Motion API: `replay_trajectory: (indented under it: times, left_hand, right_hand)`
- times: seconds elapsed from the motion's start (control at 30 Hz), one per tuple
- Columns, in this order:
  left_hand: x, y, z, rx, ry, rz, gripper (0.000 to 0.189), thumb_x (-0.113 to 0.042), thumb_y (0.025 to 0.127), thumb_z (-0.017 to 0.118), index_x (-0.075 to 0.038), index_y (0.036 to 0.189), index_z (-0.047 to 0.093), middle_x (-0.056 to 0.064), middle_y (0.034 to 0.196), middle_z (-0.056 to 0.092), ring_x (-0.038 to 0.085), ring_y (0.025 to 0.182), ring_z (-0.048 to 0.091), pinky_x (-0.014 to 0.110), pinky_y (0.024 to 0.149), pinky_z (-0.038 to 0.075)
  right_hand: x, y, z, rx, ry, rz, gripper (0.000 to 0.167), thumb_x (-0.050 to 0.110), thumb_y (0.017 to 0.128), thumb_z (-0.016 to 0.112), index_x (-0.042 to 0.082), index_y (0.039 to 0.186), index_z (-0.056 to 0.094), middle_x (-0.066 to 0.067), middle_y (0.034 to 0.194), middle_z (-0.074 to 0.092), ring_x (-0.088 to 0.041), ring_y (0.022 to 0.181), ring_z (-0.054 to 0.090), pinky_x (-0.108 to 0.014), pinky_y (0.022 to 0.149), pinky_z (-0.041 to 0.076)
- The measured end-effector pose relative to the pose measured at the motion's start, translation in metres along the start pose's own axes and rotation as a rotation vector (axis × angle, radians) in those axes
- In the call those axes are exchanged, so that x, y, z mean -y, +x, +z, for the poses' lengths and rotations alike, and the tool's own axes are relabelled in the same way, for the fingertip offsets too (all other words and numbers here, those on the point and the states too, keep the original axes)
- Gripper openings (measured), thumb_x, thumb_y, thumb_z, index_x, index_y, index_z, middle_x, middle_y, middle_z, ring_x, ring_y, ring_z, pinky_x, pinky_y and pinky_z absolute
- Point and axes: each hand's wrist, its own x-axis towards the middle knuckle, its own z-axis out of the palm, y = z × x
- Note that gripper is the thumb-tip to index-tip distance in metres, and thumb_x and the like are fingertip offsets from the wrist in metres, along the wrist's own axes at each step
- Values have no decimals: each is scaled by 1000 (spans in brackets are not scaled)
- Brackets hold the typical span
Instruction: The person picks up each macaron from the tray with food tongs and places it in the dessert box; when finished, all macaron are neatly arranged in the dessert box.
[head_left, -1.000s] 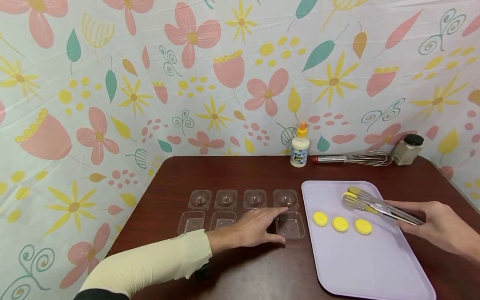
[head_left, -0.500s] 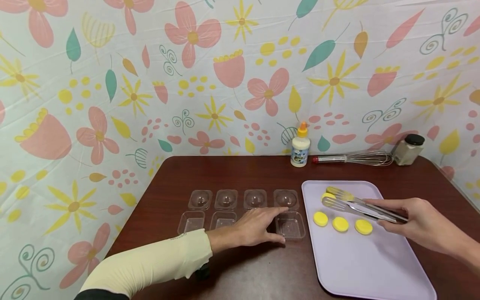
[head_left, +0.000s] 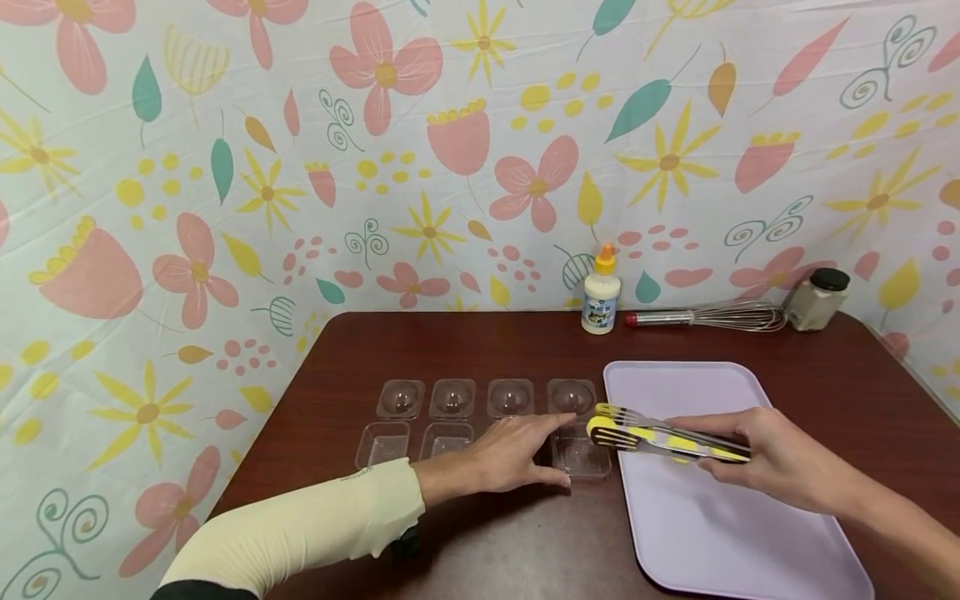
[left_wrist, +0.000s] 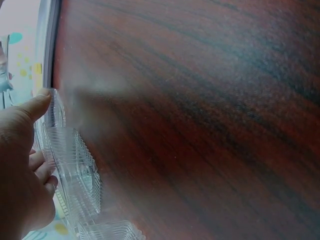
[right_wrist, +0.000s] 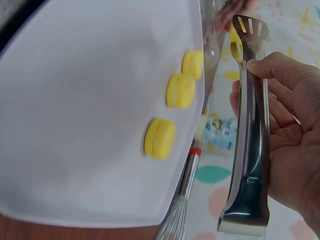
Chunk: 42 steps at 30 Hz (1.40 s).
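My right hand grips metal tongs with slotted ends. A yellow macaron sits between the tong ends, which overlap the nearest clear plastic container in the head view. The left hand lies at that container's left side, its thumb and index finger extended and spread at the near and far parts. Three more macarons stand on the lilac tray; in the head view the tongs and right hand mostly cover them.
More clear containers with domed lids line up leftward, partly behind the left hand. Along the back edge stand a white bottle with an orange tip, a whisk and a black-lidded jar.
My right hand has carried the tongs and macaron leftward and nearer, from over the tray's far part to its left edge by the container. The left hand has stayed put.
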Motion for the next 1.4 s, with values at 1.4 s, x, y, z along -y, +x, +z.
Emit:
replay_trajectory:
  times: [1.4]
  left_hand:
    - [1, -1, 1, -17, 13, 9, 93, -51, 92, 82, -11, 164, 40, 7, 149, 62, 17, 133, 61, 36, 105, 54]
  right_hand:
    - [30, 50, 14, 238, -19, 88, 46, -5, 83, 80, -2, 129, 75, 5, 104, 76, -2, 75, 56, -22, 58, 47]
